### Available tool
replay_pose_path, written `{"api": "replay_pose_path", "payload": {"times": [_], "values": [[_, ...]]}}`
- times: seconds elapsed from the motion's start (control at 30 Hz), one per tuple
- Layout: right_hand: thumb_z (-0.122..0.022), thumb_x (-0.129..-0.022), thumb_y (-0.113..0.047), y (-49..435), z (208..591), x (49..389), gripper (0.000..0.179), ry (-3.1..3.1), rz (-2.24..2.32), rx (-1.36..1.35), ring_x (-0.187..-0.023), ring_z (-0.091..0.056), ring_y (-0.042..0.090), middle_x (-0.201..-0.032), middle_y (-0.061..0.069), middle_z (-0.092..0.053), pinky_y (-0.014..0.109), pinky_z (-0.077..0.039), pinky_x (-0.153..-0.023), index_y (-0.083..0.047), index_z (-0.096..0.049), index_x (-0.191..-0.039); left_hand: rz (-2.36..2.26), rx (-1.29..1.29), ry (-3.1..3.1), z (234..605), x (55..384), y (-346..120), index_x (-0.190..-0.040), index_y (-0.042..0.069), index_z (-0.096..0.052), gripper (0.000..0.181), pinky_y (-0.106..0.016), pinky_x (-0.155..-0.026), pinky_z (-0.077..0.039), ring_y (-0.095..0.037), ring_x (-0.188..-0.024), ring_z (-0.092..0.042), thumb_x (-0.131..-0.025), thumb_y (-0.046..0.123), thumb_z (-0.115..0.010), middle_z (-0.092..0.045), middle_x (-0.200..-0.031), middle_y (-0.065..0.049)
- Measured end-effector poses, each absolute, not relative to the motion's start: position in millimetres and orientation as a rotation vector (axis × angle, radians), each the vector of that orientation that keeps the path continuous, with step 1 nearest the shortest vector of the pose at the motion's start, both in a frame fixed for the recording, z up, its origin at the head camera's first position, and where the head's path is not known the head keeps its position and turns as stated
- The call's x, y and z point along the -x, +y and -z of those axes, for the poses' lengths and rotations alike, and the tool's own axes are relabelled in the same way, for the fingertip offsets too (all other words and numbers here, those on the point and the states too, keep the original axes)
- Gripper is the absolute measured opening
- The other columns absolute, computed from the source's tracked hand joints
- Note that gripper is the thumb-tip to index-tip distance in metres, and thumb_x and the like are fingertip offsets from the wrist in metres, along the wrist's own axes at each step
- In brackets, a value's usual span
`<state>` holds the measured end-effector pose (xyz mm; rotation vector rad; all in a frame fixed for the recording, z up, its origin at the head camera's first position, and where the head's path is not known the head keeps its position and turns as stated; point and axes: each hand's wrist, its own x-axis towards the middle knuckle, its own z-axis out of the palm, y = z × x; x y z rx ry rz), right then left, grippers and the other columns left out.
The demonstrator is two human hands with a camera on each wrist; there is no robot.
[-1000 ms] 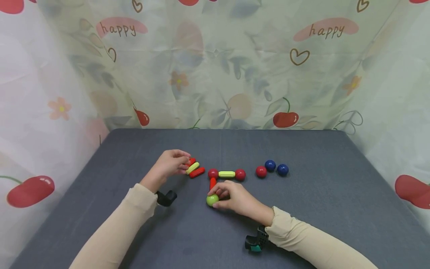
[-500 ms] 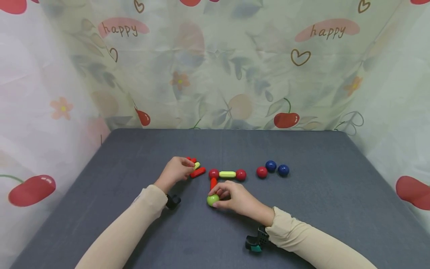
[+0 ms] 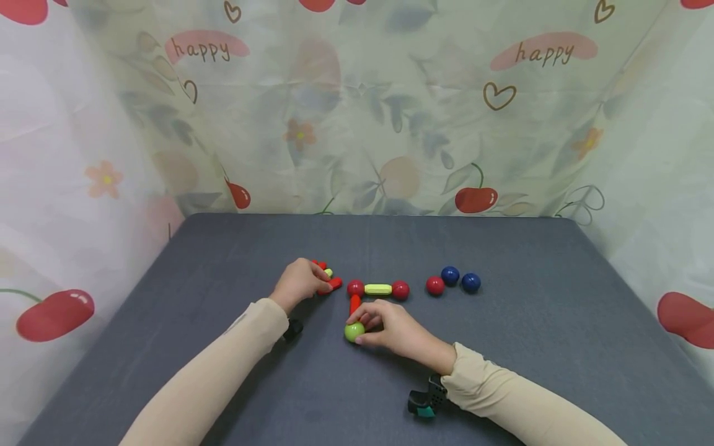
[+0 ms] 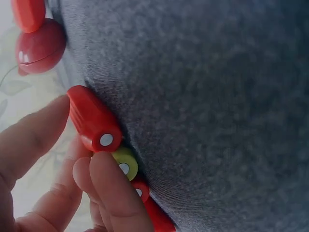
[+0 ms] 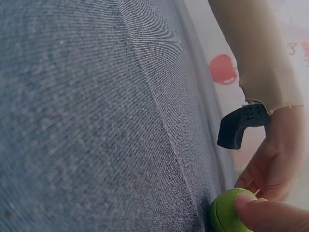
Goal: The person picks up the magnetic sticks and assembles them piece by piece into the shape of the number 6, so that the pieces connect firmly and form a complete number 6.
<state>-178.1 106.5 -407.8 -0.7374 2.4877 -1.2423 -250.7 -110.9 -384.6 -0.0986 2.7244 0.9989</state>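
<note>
A glossy, grooved red stick (image 4: 94,118) is pinched at the fingertips of the left hand (image 3: 300,282), beside a yellow-green stick (image 4: 127,160); a smooth green ball (image 3: 354,332) is gripped by the right hand (image 3: 393,328) near the linked pieces (image 3: 378,289). Pale, round end discs (image 4: 106,139) are shown only by the left wrist view, the ball's seam by the right. Ribbed grey cloth (image 3: 502,359) is spread beneath.

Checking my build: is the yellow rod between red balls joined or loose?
Apparently joined: the yellow rod meets a red ball at each end.
</note>
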Motion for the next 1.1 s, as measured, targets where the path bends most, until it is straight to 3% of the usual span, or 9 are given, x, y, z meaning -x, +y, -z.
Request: {"api": "replay_pose_path", "payload": {"times": [0.4,0.63,0.9,1.1], "values": [[-0.078,-0.082,-0.014,105,409,179,0.027,2.493,1.237,0.762,-0.091,-0.065,0.014,-0.1,-0.001,-0.066,0.036,-0.053,-0.086,-0.02,-0.069,-0.107,-0.922,0.071,2.778,389,253,-107,-0.089,0.014,-0.076,0.014,-0.026,-0.058,-0.044,-0.018,-0.07,-0.057,-0.076,0.018,-0.082,-0.067,-0.086,-0.003],[-0.078,-0.082,-0.015,105,411,179,0.027,2.483,1.245,0.743,-0.091,-0.064,0.013,-0.1,-0.002,-0.066,0.035,-0.053,-0.086,-0.021,-0.069,-0.107,-1.076,0.063,2.683,380,246,-106,-0.093,0.011,-0.077,0.016,-0.026,-0.061,-0.047,-0.019,-0.072,-0.057,-0.078,0.016,-0.08,-0.067,-0.092,-0.005],[-0.078,-0.082,-0.014,106,412,179,0.026,2.474,1.256,0.757,-0.089,-0.064,0.011,-0.098,-0.003,-0.067,0.034,-0.053,-0.085,-0.021,-0.069,-0.106,-1.219,-0.011,2.531,353,226,-107,-0.095,0.011,-0.073,0.015,-0.039,-0.081,-0.052,-0.024,-0.083,-0.061,-0.082,0.018,-0.078,-0.07,-0.089,-0.003],[-0.078,-0.082,-0.015,107,412,180,0.026,2.478,1.253,0.762,-0.09,-0.065,0.012,-0.099,-0.003,-0.067,0.035,-0.053,-0.085,-0.02,-0.069,-0.106,-1.186,-0.115,2.501,341,206,-108,-0.103,0.009,-0.071,0.021,-0.038,-0.075,-0.053,-0.027,-0.082,-0.063,-0.084,0.019,-0.075,-0.069,-0.088,-0.003]]}}
